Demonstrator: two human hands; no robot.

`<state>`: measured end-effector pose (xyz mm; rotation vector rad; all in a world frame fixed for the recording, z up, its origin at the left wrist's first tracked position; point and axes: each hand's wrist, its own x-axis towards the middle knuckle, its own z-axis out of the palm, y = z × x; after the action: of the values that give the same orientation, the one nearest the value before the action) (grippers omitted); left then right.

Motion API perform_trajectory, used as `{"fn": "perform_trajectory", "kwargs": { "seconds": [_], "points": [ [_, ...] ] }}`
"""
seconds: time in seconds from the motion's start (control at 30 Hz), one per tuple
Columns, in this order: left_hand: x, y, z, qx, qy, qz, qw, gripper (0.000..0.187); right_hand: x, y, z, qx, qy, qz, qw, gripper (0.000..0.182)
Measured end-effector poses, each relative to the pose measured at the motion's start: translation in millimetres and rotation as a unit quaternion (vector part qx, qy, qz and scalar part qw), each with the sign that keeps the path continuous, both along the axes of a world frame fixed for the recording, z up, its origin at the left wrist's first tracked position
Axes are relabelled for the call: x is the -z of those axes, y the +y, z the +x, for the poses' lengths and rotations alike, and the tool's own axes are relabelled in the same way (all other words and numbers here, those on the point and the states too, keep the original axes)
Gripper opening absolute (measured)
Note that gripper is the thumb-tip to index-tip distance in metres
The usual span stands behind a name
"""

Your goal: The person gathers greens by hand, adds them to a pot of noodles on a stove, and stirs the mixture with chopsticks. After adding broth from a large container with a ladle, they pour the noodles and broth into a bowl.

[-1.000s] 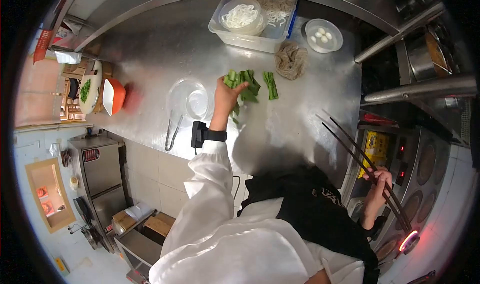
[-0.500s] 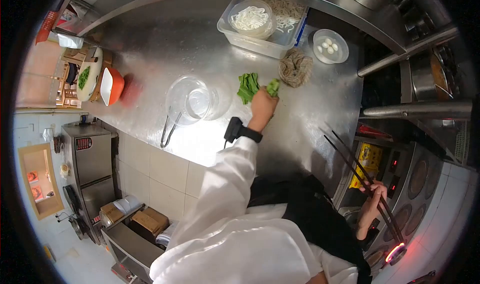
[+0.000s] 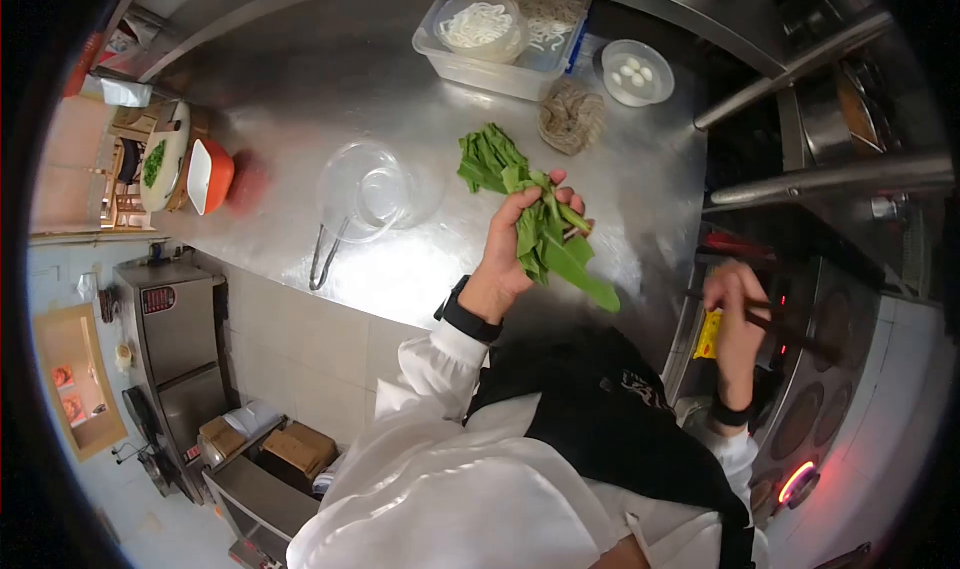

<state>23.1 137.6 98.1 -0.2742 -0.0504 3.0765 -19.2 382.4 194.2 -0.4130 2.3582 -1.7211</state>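
My left hand (image 3: 505, 244), wearing a black wristband, is closed around a bunch of leafy greens (image 3: 568, 261) above the steel counter. The leaves and pale stalks hang past my fingers toward me. Upper leaves of the greens extend away over the counter toward a crumpled brown cloth (image 3: 570, 119). At the right, my right hand (image 3: 738, 319) grips long dark chopsticks (image 3: 795, 339), which are smeared by motion and lie near the cooktop.
A clear plastic bowl (image 3: 340, 174) and metal tongs (image 3: 318, 269) are on the steel counter (image 3: 270, 89). At the back stand a plastic bin (image 3: 470, 72) with noodles and a tub (image 3: 660, 91) of small white balls. An orange-white dish (image 3: 210, 177) is left; a cooktop (image 3: 800, 419) is right.
My left hand has lifted the greens off the counter and drawn them toward me, turning the palm up. My right hand has moved up, swinging the chopsticks from upright to sideways.
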Motion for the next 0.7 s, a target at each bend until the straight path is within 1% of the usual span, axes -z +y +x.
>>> {"fn": "perform_trajectory", "kwargs": {
  "seconds": [0.07, 0.1, 0.13, 0.2, 0.23, 0.27, 0.33, 0.4, 0.47, 0.5, 0.53, 0.6, 0.67, 0.7],
  "points": [
    [-16, 15, 5, 0.022, 0.005, 0.003, 1.000, 0.033, -6, -29, 6, -0.033, -0.071, 0.026, 0.997, 0.013],
    [-14, 21, 7, 0.016, 0.025, -0.019, 0.999, 0.037, -4, -38, 7, -0.084, -0.067, 0.055, 0.993, 0.015],
    [-15, 25, 9, 0.017, 0.025, -0.017, 0.999, 0.037, -1, -47, 9, -0.137, -0.063, 0.083, 0.985, 0.019],
    [-18, 31, 11, -0.004, 0.006, -0.035, 0.999, 0.039, -8, -64, 15, -0.221, -0.007, 0.139, 0.965, 0.024],
    [-17, 33, 11, -0.015, 0.027, -0.025, 0.999, 0.040, 0, -65, 17, -0.249, 0.019, 0.192, 0.949, 0.024],
    [-16, 31, 12, -0.019, 0.027, -0.024, 0.999, 0.040, 4, -65, 19, -0.254, 0.020, 0.193, 0.948, 0.024],
    [-13, 25, 14, -0.027, 0.016, -0.006, 0.999, 0.040, 9, -63, 23, -0.282, -0.030, 0.144, 0.948, 0.023],
    [-10, 18, 16, -0.040, 0.024, -0.011, 0.999, 0.041, 3, -57, 26, -0.289, -0.036, 0.130, 0.948, 0.022],
    [-11, 12, 19, -0.065, 0.004, -0.006, 0.998, 0.042, 0, -46, 29, -0.224, -0.206, 0.032, 0.952, 0.017],
    [-11, 9, 20, -0.062, 0.009, -0.005, 0.998, 0.043, 1, -41, 25, -0.256, -0.171, 0.014, 0.951, 0.012],
    [-13, 8, 20, -0.063, 0.008, -0.003, 0.998, 0.043, -1, -37, 25, -0.257, -0.172, 0.016, 0.951, 0.012],
    [-17, 7, 21, -0.049, 0.033, 0.005, 0.998, 0.051, -18, -34, 25, -0.199, -0.244, -0.041, 0.948, 0.010],
    [-21, 8, 23, -0.037, 0.047, 0.002, 0.998, 0.054, -22, -33, 21, -0.207, -0.236, -0.045, 0.948, 0.012],
    [-24, 9, 23, -0.025, 0.062, -0.001, 0.998, 0.057, -22, -32, 21, -0.192, -0.224, -0.060, 0.954, 0.014]
  ]
}}
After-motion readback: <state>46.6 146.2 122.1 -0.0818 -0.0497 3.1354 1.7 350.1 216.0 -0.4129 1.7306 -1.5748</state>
